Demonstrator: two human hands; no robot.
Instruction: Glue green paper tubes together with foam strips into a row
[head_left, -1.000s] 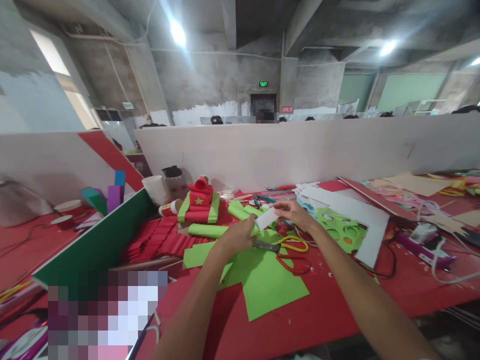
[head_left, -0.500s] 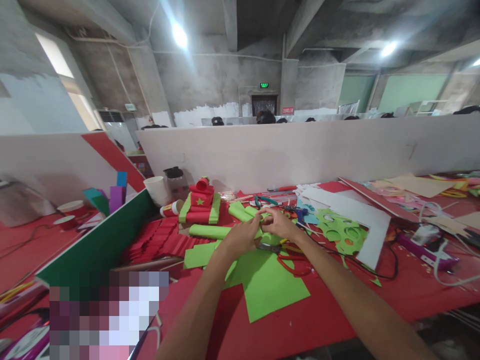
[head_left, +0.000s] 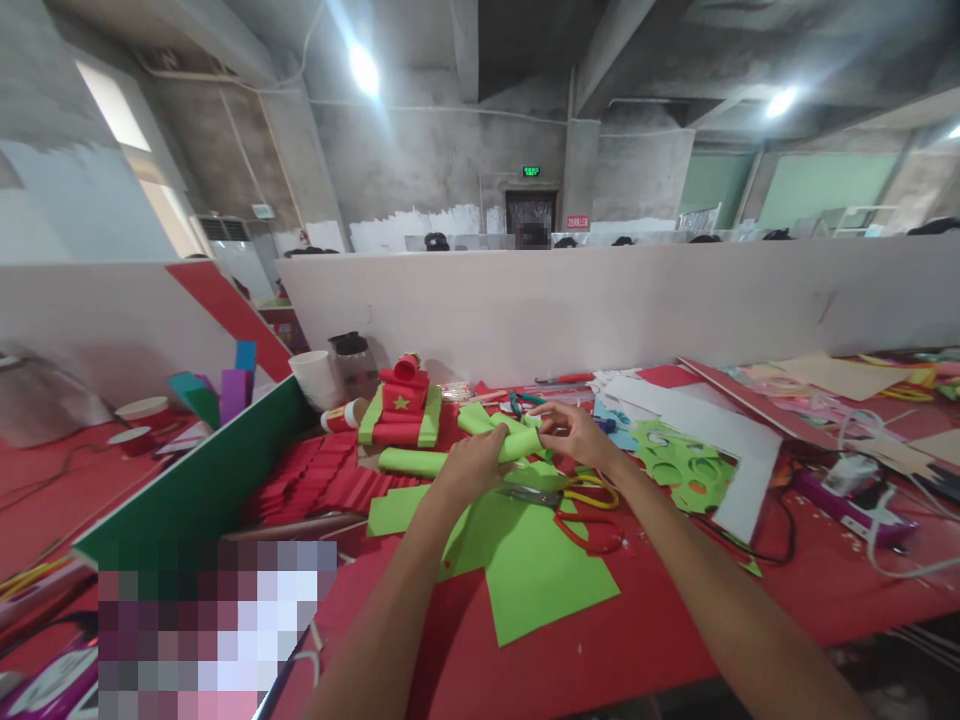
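Between my hands is a rolled green paper tube (head_left: 522, 443). My left hand (head_left: 474, 466) is closed around its left end. At the right end, the fingers of my right hand (head_left: 574, 437) pinch the tube's edge. Just below lie scissors with yellow handles (head_left: 592, 492) and a second pair with red handles (head_left: 589, 533). Flat green paper sheets (head_left: 551, 585) spread beneath them. Another green paper roll (head_left: 412, 462) lies left of my left hand. Behind it stands a red and green paper tank model (head_left: 401, 405) with a yellow star.
Folded red paper strips (head_left: 315, 480) lie at left beside an upright green board (head_left: 202, 485). Green paper with cut-out holes (head_left: 682, 465) and a white sheet (head_left: 754, 480) are at right, near a purple power strip (head_left: 855, 505). A white partition (head_left: 570, 310) borders the table's back.
My hands have moved apart, the right one shifting right, so the green tube between them shows more. The yellow-handled scissors are less covered.
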